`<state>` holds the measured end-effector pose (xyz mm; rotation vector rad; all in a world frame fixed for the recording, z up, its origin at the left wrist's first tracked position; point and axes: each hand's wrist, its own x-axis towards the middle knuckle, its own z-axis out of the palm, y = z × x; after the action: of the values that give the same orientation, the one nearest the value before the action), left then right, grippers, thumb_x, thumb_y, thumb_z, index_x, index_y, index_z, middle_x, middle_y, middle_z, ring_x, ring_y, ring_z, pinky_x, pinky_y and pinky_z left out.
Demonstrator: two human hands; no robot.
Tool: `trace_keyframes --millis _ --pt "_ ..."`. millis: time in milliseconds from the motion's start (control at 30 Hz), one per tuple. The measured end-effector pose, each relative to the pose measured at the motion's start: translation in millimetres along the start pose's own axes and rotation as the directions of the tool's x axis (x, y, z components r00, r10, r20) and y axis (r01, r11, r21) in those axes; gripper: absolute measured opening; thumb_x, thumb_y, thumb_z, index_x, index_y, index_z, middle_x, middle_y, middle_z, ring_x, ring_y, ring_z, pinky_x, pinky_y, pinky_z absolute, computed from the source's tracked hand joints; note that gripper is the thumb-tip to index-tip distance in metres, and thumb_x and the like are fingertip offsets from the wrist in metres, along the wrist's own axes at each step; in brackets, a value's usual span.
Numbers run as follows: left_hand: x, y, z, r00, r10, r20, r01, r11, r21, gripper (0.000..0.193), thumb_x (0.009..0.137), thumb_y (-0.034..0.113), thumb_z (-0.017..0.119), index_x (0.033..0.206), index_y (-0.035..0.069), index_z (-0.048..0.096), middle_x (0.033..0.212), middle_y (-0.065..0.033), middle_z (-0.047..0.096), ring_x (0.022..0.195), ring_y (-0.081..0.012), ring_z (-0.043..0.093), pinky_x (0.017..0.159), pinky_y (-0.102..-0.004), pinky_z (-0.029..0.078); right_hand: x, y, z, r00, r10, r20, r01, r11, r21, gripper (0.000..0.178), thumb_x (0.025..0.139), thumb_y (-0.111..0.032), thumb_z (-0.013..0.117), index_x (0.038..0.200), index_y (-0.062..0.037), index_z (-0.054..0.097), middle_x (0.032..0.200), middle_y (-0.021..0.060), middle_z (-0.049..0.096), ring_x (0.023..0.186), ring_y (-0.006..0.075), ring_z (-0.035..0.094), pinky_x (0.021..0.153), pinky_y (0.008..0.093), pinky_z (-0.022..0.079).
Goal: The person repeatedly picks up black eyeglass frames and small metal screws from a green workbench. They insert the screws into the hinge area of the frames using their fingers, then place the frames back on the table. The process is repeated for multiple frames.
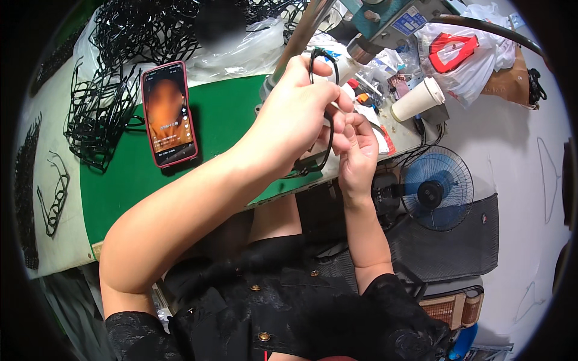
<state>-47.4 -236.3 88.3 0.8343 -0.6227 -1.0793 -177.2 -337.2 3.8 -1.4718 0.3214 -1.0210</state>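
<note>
My left hand [296, 111] is raised above the green work surface, its fingers closed on a black eyeglass frame [327, 153]. One rim of the frame shows above the fingers, and another part curves down below them. My right hand [360, 157] is beside it, thumb and fingers pinched together close to the frame. Whatever is between the right fingertips is hidden. Just beyond both hands is a bench machine [385, 24] with a teal body and a metal column.
A phone [168, 114] in a red case lies on the green mat [111, 198]. Piles of black eyeglass frames [144, 36] cover the back left; one pair [55, 195] lies at far left. A white cup [419, 99], plastic bags [463, 54] and a fan [435, 189] are at right.
</note>
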Motion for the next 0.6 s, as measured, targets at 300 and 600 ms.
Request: trace_keyframes --millis 300,600 --pt "17.5 -7.5 18.0 0.999 0.031 -0.025 -0.03 0.999 0.027 0.016 0.091 0.007 0.05 0.104 0.003 0.042 0.086 -0.0098 0.059 0.067 -0.0133 0.055 0.057 -0.031 0.055 -1.0 -5.3 -19.1 0.999 0.003 -0.048 -0.007 0.996 -0.094 0.014 0.097 -0.018 0.056 0.095 -0.0049 0.057 0.074 -0.0007 0.058 0.063 0.0052 0.049 0.057 0.0197 0.034" --pt "30.3 -19.2 25.8 0.999 0.046 -0.026 -0.046 0.999 0.017 0.006 0.091 0.007 0.049 0.095 0.005 0.045 0.085 -0.0093 0.059 0.068 -0.0135 0.057 0.059 -0.0316 0.058 15.4 -21.1 -23.4 0.991 -0.101 -0.082 0.093 0.991 -0.092 0.014 0.097 -0.016 0.054 0.09 -0.0048 0.056 0.074 -0.0003 0.056 0.064 0.0058 0.045 0.058 0.0205 0.034"
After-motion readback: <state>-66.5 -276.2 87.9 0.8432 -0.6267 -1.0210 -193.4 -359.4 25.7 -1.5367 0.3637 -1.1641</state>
